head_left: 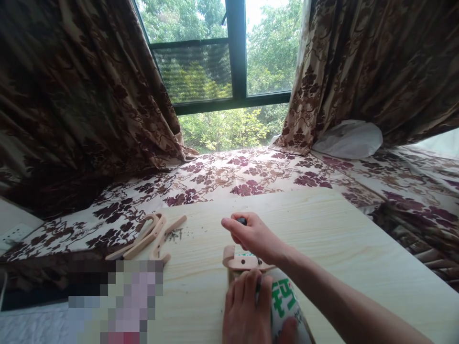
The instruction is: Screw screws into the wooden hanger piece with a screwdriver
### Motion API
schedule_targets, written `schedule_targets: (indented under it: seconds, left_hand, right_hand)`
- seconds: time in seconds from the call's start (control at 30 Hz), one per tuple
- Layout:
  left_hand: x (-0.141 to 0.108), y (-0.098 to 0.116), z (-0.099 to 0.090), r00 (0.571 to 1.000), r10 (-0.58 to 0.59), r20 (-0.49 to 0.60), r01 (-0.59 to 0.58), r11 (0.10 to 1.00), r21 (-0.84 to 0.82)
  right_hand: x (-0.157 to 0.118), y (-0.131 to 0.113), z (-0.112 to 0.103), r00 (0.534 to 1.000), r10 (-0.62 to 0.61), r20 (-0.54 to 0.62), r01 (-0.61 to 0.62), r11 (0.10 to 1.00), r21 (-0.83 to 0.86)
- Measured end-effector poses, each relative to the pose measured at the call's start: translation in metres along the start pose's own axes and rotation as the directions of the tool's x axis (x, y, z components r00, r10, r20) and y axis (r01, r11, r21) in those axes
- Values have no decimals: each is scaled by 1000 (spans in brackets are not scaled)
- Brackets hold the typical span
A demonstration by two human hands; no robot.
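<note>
My right hand (251,230) is closed in a fist around a dark handle (242,220), which looks like a screwdriver's. Its shaft is hidden from here. Below that fist lies a light wooden piece (236,262) with a rounded, raised left end and a dark hole in its face. A small dark spot, perhaps a screw, shows in the wood farther right. My left hand (247,306) presses on the near side of this piece, fingers bent and close together. Under the wood and the hand is a white package (285,298) with green lettering.
Curved wooden parts (154,236) lie at the table's left edge. Beside them is a scatter of small dark screws (175,234). The pale wooden table (351,248) stands against a flower-patterned cover (247,172). A white plastic bag (349,138) rests by the right curtain.
</note>
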State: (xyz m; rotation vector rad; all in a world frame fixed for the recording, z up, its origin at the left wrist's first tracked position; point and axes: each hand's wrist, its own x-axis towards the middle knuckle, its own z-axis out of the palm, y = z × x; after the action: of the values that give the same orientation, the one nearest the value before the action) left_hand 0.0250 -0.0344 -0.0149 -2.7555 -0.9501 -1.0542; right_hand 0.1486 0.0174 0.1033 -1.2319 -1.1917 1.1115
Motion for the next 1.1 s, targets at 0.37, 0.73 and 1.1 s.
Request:
schedule_targets:
  seconds: [0.37, 0.73, 1.1]
  left_hand:
    - [1, 3, -10, 986, -58, 156, 69, 996, -64]
    - [6, 9, -14, 970, -158, 184, 183, 975, -129]
    - [6, 9, -15, 984, -122, 130, 134, 987, -86]
  right_hand:
    - [-5, 3, -2, 997, -7, -80, 10, 999, 39]
    - [-20, 2, -8, 988, -55, -145, 63, 996, 56]
    - [-31, 1, -9, 985, -116, -125, 121, 992, 38]
